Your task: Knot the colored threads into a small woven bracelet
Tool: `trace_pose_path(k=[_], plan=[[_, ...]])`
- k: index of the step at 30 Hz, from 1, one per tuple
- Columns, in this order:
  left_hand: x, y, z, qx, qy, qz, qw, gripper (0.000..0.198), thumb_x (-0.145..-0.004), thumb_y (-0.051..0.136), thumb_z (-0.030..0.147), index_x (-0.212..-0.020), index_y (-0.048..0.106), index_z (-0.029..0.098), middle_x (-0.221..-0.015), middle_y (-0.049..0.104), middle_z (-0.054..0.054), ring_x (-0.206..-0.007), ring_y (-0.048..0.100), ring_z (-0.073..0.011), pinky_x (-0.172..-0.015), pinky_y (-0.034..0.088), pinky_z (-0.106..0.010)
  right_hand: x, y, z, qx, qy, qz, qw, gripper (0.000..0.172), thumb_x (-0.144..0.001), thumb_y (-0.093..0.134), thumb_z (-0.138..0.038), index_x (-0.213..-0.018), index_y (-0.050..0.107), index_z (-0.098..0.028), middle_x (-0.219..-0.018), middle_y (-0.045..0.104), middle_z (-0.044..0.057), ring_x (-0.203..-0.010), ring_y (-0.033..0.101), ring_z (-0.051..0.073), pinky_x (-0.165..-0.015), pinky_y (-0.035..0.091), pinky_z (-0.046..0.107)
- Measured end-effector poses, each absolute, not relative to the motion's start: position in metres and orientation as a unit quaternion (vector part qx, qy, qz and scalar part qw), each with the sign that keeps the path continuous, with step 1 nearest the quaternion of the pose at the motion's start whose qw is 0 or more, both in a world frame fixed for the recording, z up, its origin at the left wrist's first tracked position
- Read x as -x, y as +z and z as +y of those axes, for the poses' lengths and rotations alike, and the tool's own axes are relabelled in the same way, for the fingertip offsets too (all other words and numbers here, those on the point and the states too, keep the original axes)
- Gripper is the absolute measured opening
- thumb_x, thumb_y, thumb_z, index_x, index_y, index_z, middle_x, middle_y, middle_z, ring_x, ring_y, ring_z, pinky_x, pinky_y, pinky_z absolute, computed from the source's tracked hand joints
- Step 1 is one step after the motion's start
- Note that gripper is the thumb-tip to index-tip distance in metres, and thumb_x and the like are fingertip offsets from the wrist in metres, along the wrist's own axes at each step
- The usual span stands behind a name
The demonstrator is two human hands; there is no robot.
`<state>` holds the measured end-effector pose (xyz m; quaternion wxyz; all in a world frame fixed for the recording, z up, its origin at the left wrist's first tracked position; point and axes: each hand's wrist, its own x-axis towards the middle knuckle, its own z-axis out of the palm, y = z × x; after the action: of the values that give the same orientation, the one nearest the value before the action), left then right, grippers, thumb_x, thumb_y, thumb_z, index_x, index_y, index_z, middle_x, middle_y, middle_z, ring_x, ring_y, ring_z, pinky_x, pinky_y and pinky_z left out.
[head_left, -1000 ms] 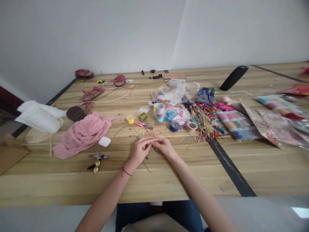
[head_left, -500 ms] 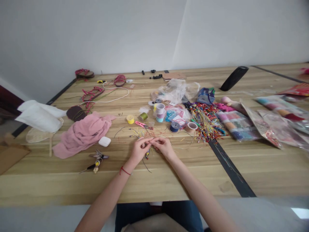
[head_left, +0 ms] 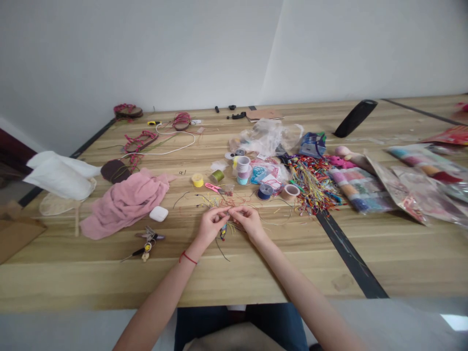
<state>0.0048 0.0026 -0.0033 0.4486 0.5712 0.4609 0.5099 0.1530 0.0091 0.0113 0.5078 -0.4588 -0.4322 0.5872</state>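
Fingers (head_left: pixel 221 213) of the left hand (head_left: pixel 211 225) and right hand (head_left: pixel 249 220) seem closed on thin colored threads (head_left: pixel 229 227).

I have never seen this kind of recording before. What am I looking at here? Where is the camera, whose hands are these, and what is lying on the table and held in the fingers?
There is no machine here. This picture comes from a camera worn on a person's head, looking forward and down, so the hands you see are that person's own. The left hand, with a red string around the wrist, and the right hand meet above a wooden table. Their fingertips seem to pinch thin coloured threads. Nearby lie a pink cloth, a white earbud case, a green thread spool and a heap of multicoloured cords.
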Motion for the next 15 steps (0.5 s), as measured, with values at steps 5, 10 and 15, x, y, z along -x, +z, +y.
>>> trace_pose_path(k=[5,10,15], plan=[[-0.0048,-0.0021,0.0021,-0.558,0.508,0.461,0.466,0.031,-0.072,0.073,0.028,-0.101,0.074,0.015,-0.069,0.061,-0.001,-0.047,0.036,-0.0036,-0.043,0.027,-0.019,-0.1533,0.0141,0.0082,0.459,0.590,-0.426,0.510,0.035,-0.058,0.082,-0.048,-0.070,0.071,-0.017,-0.052,0.059,-0.001,-0.046,0.045,0.010,-0.046,0.035,0.023],[-0.0051,-0.0024,0.0017,-0.555,0.508,0.465,0.467,0.033,-0.072,0.074,0.031,-0.101,0.074,0.014,-0.069,0.061,-0.001,-0.047,0.037,-0.0040,-0.043,0.028,-0.019,-0.1553,0.0173,0.0084,0.458,0.570,-0.461,0.504,0.037,-0.059,0.080,-0.051,-0.071,0.070,-0.018,-0.055,0.061,0.000,-0.050,0.051,0.012,-0.050,0.041,0.024],[-0.0054,-0.0013,0.0009,-0.581,0.501,0.472,0.435,0.030,-0.074,0.072,0.030,-0.100,0.074,0.015,-0.070,0.061,0.000,-0.046,0.036,-0.0038,-0.043,0.029,-0.019,-0.1569,0.0147,0.0096,0.478,0.532,-0.484,0.505,0.036,-0.061,0.079,-0.051,-0.070,0.070,-0.017,-0.057,0.063,0.002,-0.050,0.049,0.012,-0.049,0.039,0.025]])
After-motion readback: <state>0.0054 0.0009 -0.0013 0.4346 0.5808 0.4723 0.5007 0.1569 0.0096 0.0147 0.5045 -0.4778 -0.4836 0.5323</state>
